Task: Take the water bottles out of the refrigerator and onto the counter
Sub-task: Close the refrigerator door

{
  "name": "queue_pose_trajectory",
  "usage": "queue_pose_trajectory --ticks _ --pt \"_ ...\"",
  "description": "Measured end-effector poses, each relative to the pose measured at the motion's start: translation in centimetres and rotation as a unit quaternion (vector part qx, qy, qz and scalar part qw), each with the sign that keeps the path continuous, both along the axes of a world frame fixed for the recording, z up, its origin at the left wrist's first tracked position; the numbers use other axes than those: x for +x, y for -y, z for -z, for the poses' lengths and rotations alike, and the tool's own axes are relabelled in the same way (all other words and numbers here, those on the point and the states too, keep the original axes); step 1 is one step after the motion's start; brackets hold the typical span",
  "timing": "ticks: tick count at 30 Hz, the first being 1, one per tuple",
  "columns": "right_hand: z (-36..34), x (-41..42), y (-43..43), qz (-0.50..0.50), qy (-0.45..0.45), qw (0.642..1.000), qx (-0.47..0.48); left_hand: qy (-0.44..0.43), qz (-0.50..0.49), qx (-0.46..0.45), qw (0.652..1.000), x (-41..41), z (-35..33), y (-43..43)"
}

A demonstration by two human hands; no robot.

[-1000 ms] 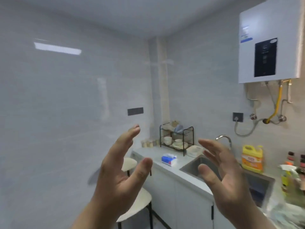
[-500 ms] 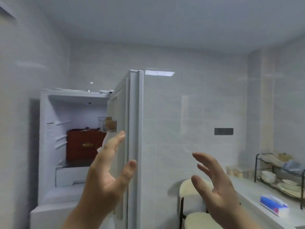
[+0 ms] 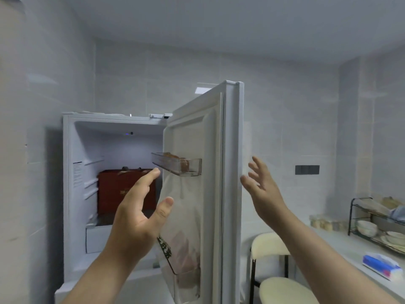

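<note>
The white refrigerator (image 3: pixel 72 194) stands at the left with its upper door (image 3: pixel 210 150) swung wide. Inside sits a dark red box (image 3: pixel 111 194) on a shelf. No water bottle shows in this view. My left hand (image 3: pixel 140 213) is raised in front of the compartment, fingers spread, holding nothing. My right hand (image 3: pixel 260 185) hovers just right of the door's outer edge, fingers apart and empty. The grey counter (image 3: pixel 350 249) runs along the right wall.
A clear door bin (image 3: pixel 177 165) holds brownish items, and a plastic bag (image 3: pixel 179 238) fills the lower door shelf. Two cream stools (image 3: pixel 271 244) stand beside the door. On the counter are a black dish rack (image 3: pixel 377 224) with bowls and a blue tissue pack (image 3: pixel 381 264).
The view has swung left from the sink and counter to the refrigerator and come closer. Both hands stay raised and empty; the right hand now sits by the door's edge.
</note>
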State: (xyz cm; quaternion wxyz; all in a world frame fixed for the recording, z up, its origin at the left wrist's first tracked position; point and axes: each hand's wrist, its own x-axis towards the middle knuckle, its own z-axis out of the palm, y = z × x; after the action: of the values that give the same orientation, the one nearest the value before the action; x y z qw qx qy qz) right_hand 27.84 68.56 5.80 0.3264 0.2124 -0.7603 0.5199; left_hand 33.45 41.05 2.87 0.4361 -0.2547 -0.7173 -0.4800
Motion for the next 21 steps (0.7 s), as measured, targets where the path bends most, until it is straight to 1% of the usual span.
queue_pose_trajectory --ticks 2,4,7,10,17,19,21 --pt "-0.7 -0.7 1.1 -0.042 0.034 0.999 0.000 0.020 -0.009 -0.007 1.000 -1.0 0.4 0.2" --pt "-0.9 -1.0 1.9 -0.073 0.046 0.996 -0.026 0.038 -0.020 -0.014 0.999 -1.8 0.5 -0.2" --pt "-0.6 -0.7 2.5 -0.108 0.043 0.991 -0.061 0.056 -0.037 -0.030 0.997 -2.4 1.0 -1.1" --pt "-0.1 -0.7 2.6 -0.178 0.021 0.982 -0.065 0.076 -0.058 -0.053 0.994 -2.6 1.9 -1.3" --pt "0.4 -2.7 6.8 -0.236 -0.034 0.971 -0.022 0.117 -0.136 -0.125 0.976 -1.8 3.3 -0.5" --pt "0.5 -3.9 8.5 -0.235 -0.047 0.971 0.010 0.141 -0.153 -0.145 0.967 -1.6 3.8 0.2" --pt "0.5 -5.1 10.9 -0.240 -0.062 0.967 0.063 0.161 -0.182 -0.148 0.959 -1.4 4.1 1.6"
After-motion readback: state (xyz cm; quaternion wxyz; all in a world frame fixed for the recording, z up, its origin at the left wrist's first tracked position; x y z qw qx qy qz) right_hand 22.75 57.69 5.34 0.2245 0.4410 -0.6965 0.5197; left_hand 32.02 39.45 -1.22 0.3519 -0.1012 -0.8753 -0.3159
